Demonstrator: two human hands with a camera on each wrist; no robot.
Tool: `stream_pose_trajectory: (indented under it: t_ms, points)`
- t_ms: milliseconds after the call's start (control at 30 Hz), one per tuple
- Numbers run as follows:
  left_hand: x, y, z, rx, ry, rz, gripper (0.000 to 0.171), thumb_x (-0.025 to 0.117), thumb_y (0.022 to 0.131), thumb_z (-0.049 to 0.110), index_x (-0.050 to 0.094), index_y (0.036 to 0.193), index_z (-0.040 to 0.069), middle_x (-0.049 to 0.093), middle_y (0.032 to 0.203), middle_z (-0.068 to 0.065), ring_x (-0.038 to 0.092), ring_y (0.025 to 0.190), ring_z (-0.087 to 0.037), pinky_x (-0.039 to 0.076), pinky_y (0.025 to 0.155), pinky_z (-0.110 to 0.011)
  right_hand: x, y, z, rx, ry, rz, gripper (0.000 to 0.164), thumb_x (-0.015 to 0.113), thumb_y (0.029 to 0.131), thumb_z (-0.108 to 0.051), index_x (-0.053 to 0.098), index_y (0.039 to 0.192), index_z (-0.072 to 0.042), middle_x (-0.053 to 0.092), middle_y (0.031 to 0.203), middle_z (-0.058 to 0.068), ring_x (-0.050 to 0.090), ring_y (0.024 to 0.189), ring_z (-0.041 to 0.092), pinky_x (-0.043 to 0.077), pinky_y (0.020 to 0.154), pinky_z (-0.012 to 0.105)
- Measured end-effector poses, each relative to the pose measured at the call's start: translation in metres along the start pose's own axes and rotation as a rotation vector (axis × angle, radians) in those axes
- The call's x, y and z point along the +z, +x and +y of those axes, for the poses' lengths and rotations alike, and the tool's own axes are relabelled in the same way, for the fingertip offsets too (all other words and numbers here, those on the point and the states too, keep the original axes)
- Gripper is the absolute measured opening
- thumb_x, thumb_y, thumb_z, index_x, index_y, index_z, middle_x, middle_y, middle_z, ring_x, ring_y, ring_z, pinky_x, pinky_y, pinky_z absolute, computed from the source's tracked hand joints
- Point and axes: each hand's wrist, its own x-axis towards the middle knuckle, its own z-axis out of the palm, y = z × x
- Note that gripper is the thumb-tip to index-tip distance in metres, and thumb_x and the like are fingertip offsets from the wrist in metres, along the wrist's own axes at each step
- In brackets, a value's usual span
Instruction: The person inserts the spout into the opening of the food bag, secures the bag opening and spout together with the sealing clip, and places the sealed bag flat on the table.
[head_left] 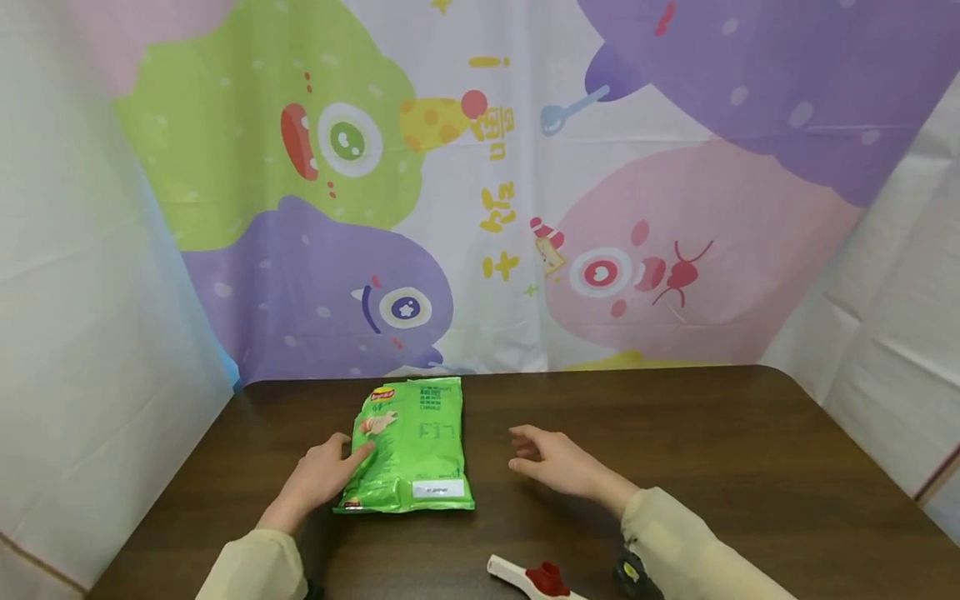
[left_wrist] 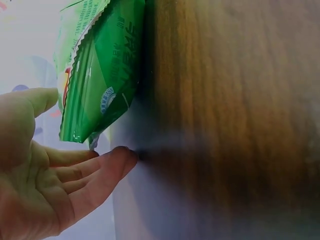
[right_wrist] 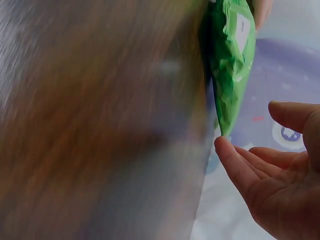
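A bright green chip bag [head_left: 412, 446] lies flat on the dark wooden table, with a white label near its front edge. My left hand [head_left: 322, 471] is at the bag's left side; its thumb overlaps the bag in the head view. In the left wrist view the thumb and loosely bent fingers [left_wrist: 95, 185] stand apart, with the bag's crimped end [left_wrist: 80, 120] just beyond them. My right hand [head_left: 558, 461] hovers to the right of the bag with a gap between, its fingers relaxed and holding nothing. The right wrist view shows its thumb and fingers [right_wrist: 240, 170] spread apart.
Near the table's front edge lies a white object with a red part [head_left: 547, 577], cut off by the frame. A cartoon-printed curtain [head_left: 487, 317] hangs behind the table [head_left: 675, 442], and white cloth [head_left: 82, 333] flanks both sides.
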Motion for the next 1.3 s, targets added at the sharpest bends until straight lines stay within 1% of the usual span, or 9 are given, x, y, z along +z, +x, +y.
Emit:
stream_pose_trajectory:
  t_ms: [100,167,300,367,533,700,833,1067,1300]
  points:
    - [0.001,0.0,-0.002,-0.002,-0.001,0.003,0.068,0.043,0.089,0.055,0.051,0.116,-0.007,0.063,0.102,-0.019,0.06,0.091,-0.035,0.045,0.075,-0.047,0.004,0.003,-0.004,-0.004,0.027,-0.032,0.05,0.055,0.09,-0.023,0.041,0.13,0.004,0.055,0.121,0.021,0.057,0.107,0.03,0.047,0.085,0.041]
    - [0.001,-0.001,-0.003,-0.008,-0.01,-0.005,0.065,0.043,0.089,0.054,0.052,0.114,-0.006,0.063,0.097,-0.016,0.061,0.082,-0.028,0.046,0.07,-0.043,0.007,0.005,-0.006,-0.008,0.044,-0.048,0.05,0.056,0.09,-0.023,0.041,0.13,0.005,0.056,0.12,0.021,0.057,0.106,0.029,0.049,0.081,0.039]
    - [0.002,-0.001,-0.003,-0.021,-0.037,-0.022,0.064,0.044,0.089,0.053,0.052,0.114,-0.004,0.063,0.093,-0.012,0.058,0.069,-0.019,0.045,0.06,-0.035,0.012,0.009,-0.007,0.002,0.08,-0.069,0.05,0.056,0.09,-0.022,0.042,0.13,0.004,0.056,0.119,0.019,0.058,0.104,0.027,0.05,0.077,0.036]
    - [0.002,-0.002,-0.003,-0.017,-0.035,-0.023,0.063,0.044,0.089,0.053,0.053,0.113,-0.005,0.063,0.093,-0.012,0.058,0.071,-0.02,0.045,0.06,-0.035,0.016,0.011,-0.008,0.014,0.102,-0.082,0.05,0.056,0.09,-0.022,0.041,0.131,0.003,0.057,0.119,0.018,0.059,0.101,0.024,0.05,0.076,0.035]
    - [0.002,-0.002,-0.003,0.002,-0.014,-0.006,0.059,0.045,0.09,0.051,0.055,0.108,-0.004,0.064,0.095,-0.014,0.059,0.082,-0.025,0.045,0.067,-0.04,0.025,0.015,-0.011,0.032,0.191,-0.123,0.051,0.057,0.09,-0.021,0.04,0.131,0.003,0.058,0.116,0.019,0.065,0.086,0.021,0.052,0.071,0.031]
    - [0.004,-0.002,-0.005,0.01,-0.014,-0.004,0.055,0.047,0.089,0.048,0.058,0.103,-0.003,0.064,0.09,-0.01,0.058,0.079,-0.023,0.045,0.067,-0.04,0.032,0.017,-0.014,0.05,0.312,-0.157,0.051,0.057,0.089,-0.015,0.037,0.132,0.006,0.058,0.113,0.022,0.066,0.08,0.025,0.053,0.068,0.031]
    - [0.007,-0.002,-0.006,0.012,-0.016,-0.001,0.05,0.049,0.089,0.046,0.059,0.099,-0.002,0.063,0.086,-0.008,0.056,0.076,-0.021,0.044,0.065,-0.038,0.035,0.017,-0.017,0.05,0.361,-0.171,0.049,0.056,0.09,-0.011,0.037,0.131,0.007,0.058,0.111,0.024,0.065,0.08,0.028,0.053,0.068,0.035]
    - [0.009,-0.002,-0.006,0.014,0.003,0.001,0.044,0.05,0.089,0.044,0.058,0.09,0.002,0.058,0.075,-0.003,0.05,0.067,-0.016,0.04,0.06,-0.033,0.042,0.019,-0.021,0.024,0.401,-0.158,0.044,0.056,0.088,-0.007,0.041,0.128,0.007,0.061,0.106,0.022,0.065,0.079,0.029,0.053,0.067,0.037]
    - [0.012,-0.003,-0.002,0.019,-0.017,0.0,0.035,0.053,0.089,0.039,0.055,0.082,0.005,0.05,0.066,-0.002,0.046,0.059,-0.015,0.036,0.055,-0.029,0.043,0.021,-0.02,-0.003,0.323,-0.138,0.044,0.058,0.088,-0.01,0.045,0.126,0.005,0.064,0.102,0.019,0.065,0.078,0.024,0.053,0.066,0.032]
